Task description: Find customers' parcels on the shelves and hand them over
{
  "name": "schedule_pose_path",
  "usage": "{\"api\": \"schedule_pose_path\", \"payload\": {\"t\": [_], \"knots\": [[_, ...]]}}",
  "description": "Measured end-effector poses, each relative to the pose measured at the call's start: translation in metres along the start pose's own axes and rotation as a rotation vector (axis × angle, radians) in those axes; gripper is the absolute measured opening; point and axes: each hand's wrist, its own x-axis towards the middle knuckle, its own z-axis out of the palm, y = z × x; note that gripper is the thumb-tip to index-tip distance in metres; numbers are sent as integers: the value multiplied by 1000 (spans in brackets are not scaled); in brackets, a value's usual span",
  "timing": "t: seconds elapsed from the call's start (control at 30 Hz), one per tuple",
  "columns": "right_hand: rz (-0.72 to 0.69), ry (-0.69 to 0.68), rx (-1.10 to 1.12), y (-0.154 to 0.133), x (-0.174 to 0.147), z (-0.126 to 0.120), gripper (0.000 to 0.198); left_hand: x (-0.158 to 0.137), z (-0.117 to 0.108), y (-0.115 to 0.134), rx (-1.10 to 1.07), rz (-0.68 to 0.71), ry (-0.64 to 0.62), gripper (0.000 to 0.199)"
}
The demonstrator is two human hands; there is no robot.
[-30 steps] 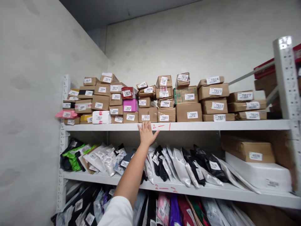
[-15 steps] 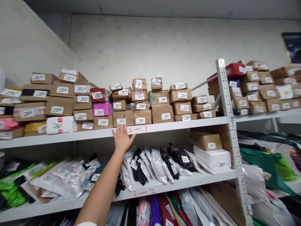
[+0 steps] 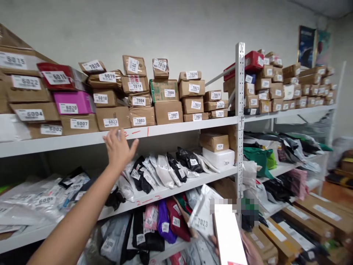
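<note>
My left hand (image 3: 120, 147) is raised to the front edge of the upper shelf (image 3: 176, 127), fingers spread and holding nothing. Just above its fingertips is a cardboard box (image 3: 113, 118) labelled 6023, with box 7003 (image 3: 142, 116) to its right. I cannot tell whether the fingertips touch the shelf edge. At the lower right my right hand (image 3: 250, 252) grips a phone (image 3: 230, 235) with a bright white screen; its upper end is pixelated. Behind the phone shows a white parcel bag (image 3: 202, 215) labelled 7023; whether the hand holds it too is hidden.
Stacked boxes line the upper shelf, among them a purple box (image 3: 74, 103). Bagged parcels (image 3: 165, 171) lean on the middle shelf beside a white foam box (image 3: 219, 158). A metal upright (image 3: 239, 121) divides this rack from another. Long cartons (image 3: 321, 211) lie low at right.
The view has turned right and come closer to the shelf. My right hand with the phone and the bag labelled 7023 have come into view. My left hand remains by box 6023.
</note>
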Motion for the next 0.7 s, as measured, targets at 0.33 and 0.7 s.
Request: {"api": "schedule_pose_path", "payload": {"t": [0.33,0.7], "knots": [[92,-356,75,-60,105,112,62,-136,35,80,-1268,-601,-1199,68],[-259,33,43,-210,203,82,49,-1,134,-53,-347,-573,-1008,47]]}}
